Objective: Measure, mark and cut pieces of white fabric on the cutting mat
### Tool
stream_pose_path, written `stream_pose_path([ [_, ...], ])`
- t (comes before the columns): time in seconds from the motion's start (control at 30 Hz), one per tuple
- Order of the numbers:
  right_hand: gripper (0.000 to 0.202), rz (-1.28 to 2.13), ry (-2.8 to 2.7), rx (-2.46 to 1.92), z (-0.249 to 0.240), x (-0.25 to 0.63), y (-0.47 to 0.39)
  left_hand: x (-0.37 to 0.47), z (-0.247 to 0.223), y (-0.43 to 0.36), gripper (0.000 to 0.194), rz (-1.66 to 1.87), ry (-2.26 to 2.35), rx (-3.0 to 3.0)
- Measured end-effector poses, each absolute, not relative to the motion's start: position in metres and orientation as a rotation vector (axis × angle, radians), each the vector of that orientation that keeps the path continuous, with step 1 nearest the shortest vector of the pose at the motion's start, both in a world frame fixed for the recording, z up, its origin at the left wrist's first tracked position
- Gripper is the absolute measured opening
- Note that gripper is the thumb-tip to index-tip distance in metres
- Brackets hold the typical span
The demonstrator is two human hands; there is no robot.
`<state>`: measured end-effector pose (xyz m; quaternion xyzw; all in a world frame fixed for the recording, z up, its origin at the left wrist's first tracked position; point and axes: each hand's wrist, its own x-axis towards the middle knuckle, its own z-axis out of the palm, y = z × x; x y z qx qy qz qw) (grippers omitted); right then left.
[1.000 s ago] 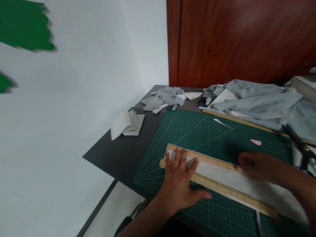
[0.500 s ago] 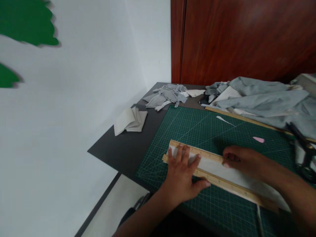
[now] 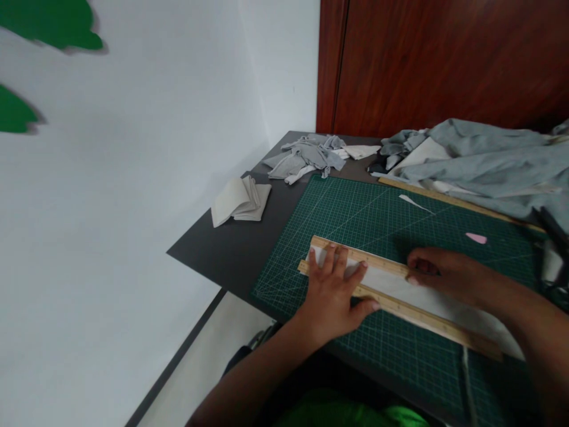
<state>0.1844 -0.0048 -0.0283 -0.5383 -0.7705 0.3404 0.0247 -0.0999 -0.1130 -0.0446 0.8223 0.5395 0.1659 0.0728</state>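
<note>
Two wooden rulers lie roughly parallel over a white fabric strip (image 3: 395, 286) on the green cutting mat (image 3: 355, 204). My left hand (image 3: 331, 290) is spread flat near their left end, fingertips on the far ruler (image 3: 377, 261) and the thumb beside the near ruler (image 3: 418, 313). At the far ruler's right part, my right hand (image 3: 444, 274) has its fingers curled and pressed together at the ruler's edge. Part of the far ruler may be in that grip; the hand hides its right end.
Folded beige cloth (image 3: 242, 200) lies on the dark table (image 3: 213, 246) at left. Grey scraps (image 3: 306, 155), a larger cloth pile (image 3: 489, 157) and another ruler (image 3: 457, 203) are at the back. Black scissors (image 3: 551, 231) rest at right, near a pink scrap (image 3: 476, 238).
The whole view has shifted, so the table and both hands appear slightly higher and further right. Both hands keep the same places on the rulers.
</note>
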Motion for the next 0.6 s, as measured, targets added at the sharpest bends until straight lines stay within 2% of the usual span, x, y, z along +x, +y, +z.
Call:
stream_pose_path([
  [0.2,0.032,0.745,-2.451,-1.673,-0.004,0.164,-0.021,-0.098,-0.042,-0.112,0.075,0.493,1.647,2.46],
  [0.37,0.027,1.198,-2.499,-1.475,0.0,0.138,-0.042,-0.097,-0.042,-0.111,0.075,0.505,1.637,2.484],
  [0.6,0.015,1.379,-2.426,-1.32,-0.027,0.137,-0.046,-0.097,-0.049,-0.111,0.078,0.604,1.634,2.535],
])
